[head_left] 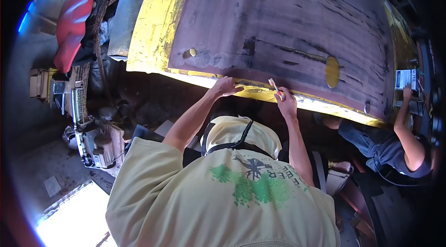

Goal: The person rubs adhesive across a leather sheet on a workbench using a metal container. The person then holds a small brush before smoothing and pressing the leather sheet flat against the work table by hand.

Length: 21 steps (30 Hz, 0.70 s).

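My left hand [225, 86] rests at the near yellow edge of a large, worn table [278, 14], its fingers curled over the edge and the thumb pointing right. To the right, my right hand [286, 101] is closed around the handle of a small toothbrush-like brush [279, 90], coloured pink, yellow and white. The brush head points up and left over the table's edge. Dark purple sheeting covers the tabletop, with dark streaks, creases and yellow oval patches showing. What lies under my left fingers is hidden.
At the right, another person [402, 149] in dark clothes reaches toward a printed box [405, 79]. A red sheet [76, 19] hangs at the upper left. Machine parts [100, 147] stand at the left, above a bright panel [76, 219] on the floor.
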### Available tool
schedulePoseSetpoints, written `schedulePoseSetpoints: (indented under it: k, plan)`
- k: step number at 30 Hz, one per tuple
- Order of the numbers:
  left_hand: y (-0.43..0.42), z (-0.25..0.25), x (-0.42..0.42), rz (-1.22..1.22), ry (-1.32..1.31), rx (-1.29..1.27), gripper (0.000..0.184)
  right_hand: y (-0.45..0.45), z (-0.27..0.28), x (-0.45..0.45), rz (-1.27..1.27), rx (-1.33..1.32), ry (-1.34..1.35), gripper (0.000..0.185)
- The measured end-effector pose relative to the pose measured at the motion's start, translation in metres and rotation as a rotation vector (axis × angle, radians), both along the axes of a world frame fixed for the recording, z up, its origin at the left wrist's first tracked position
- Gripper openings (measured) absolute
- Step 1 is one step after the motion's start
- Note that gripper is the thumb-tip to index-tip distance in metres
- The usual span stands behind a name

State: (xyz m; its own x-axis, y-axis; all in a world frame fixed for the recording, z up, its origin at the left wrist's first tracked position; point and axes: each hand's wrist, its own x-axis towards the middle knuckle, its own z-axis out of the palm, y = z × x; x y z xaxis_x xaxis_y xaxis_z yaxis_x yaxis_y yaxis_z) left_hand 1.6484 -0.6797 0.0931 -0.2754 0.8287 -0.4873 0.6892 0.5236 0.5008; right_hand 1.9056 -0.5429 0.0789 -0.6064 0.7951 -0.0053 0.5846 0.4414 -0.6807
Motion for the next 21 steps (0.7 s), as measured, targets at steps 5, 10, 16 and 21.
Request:
schedulePoseSetpoints:
  k: [5, 10, 16, 21]
  plan:
    - [0.004, -0.015, -0.006, -0.019, 0.025, -0.049, 0.035, 0.003, -0.013, 0.001, -0.030, -0.006, 0.074, 0.018]
    - [0.011, -0.014, -0.009, 0.040, -0.049, -0.154, 0.030, 0.005, -0.019, 0.000, -0.032, -0.004, 0.162, 0.010]
    - [0.007, -0.026, -0.008, -0.057, 0.025, -0.050, 0.032, 0.004, 0.001, 0.002, -0.044, -0.271, 0.025, 0.014]
    - [0.009, -0.015, -0.004, -0.023, -0.073, -0.003, 0.025, -0.011, -0.005, 0.029, -0.045, 0.112, 0.167, 0.017]
